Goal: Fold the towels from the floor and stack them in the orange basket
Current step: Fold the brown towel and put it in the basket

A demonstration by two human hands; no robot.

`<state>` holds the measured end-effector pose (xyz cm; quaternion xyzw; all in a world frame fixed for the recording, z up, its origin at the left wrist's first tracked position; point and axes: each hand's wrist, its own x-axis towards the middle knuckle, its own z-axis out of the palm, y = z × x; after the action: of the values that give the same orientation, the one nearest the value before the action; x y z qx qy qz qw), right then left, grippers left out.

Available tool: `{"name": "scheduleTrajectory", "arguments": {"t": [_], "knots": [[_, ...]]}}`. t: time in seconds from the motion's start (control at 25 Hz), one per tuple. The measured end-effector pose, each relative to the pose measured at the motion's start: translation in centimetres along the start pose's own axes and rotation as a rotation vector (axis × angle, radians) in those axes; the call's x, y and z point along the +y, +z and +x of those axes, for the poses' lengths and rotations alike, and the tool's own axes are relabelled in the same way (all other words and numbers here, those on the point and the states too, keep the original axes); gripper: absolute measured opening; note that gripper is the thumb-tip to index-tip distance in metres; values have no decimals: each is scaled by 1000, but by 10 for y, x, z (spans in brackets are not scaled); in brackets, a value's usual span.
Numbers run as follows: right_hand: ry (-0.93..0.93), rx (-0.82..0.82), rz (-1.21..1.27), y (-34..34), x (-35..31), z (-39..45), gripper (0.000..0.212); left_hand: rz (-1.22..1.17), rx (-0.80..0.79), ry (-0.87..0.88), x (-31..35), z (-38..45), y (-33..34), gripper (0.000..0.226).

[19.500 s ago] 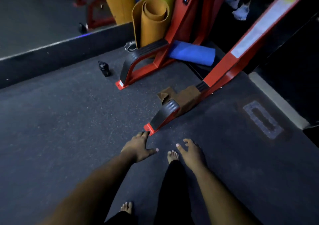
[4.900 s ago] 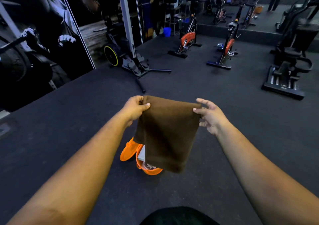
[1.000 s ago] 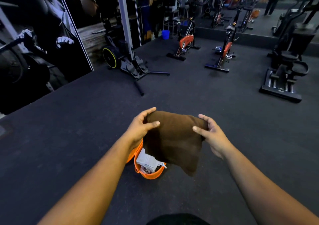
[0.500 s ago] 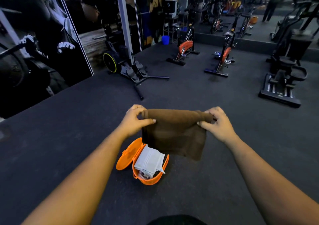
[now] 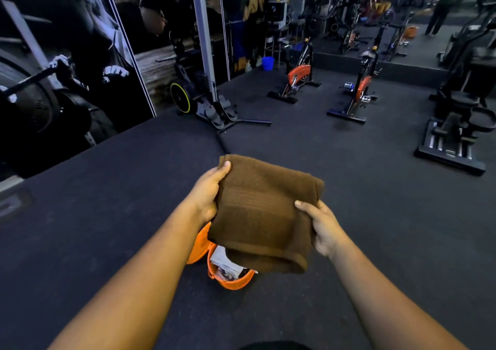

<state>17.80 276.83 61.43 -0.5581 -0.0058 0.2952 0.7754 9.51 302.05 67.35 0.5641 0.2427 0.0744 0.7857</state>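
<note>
From the head view, you hold one folded brown towel (image 5: 264, 212) in the air directly above the orange basket (image 5: 230, 282), which sits on the dark gym floor (image 5: 107, 215) with its far side hidden behind the cloth. Your left hand (image 5: 206, 196) grips the towel's left edge, thumb laid over the top near the far corner and fingers tucked out of sight beneath. Your right hand (image 5: 322, 226) pinches the right edge, thumb on top, fingers curled under. The towel looks folded into several layers, with a rolled fold along its near edge hanging lowest, just over the basket's mouth. Inside the basket you can see one pale folded cloth (image 5: 224, 262) already stacked; anything beneath it is too dark to tell. The risks from here, as I judge them: the bundle looks wider than the basket's opening, so if you lower it flat it may catch on the rim and spring open, or tip the light basket over. Letting go with one hand early could make the layers slide apart. Count: one brown towel, one basket, one pale cloth visible inside, two hands, both busy. Beyond the basket stand two orange exercise bikes (image 5: 298, 81).
</note>
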Motion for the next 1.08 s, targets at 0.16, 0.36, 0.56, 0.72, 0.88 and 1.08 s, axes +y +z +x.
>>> {"name": "scheduleTrajectory", "arguments": {"t": [0.16, 0.36, 0.56, 0.72, 0.88, 1.08], "knots": [[15, 34, -4, -7, -15, 19, 30, 45, -112, -183, -80, -7, -23, 52], [390, 22, -108, -42, 32, 48, 43, -185, 207, -194, -145, -4, -1, 27], [390, 87, -277, -48, 91, 104, 36, -262, 367, -311, -205, 21, -39, 39], [430, 79, -372, -32, 124, 178, 43, -330, 494, -409, -235, 74, -75, 41], [523, -12, -580, -13, 168, 245, 51, -375, 554, -612, -278, 125, -101, 64], [619, -69, -774, -12, 242, 334, 76, -486, 764, -679, -333, 187, -125, 27]]}}
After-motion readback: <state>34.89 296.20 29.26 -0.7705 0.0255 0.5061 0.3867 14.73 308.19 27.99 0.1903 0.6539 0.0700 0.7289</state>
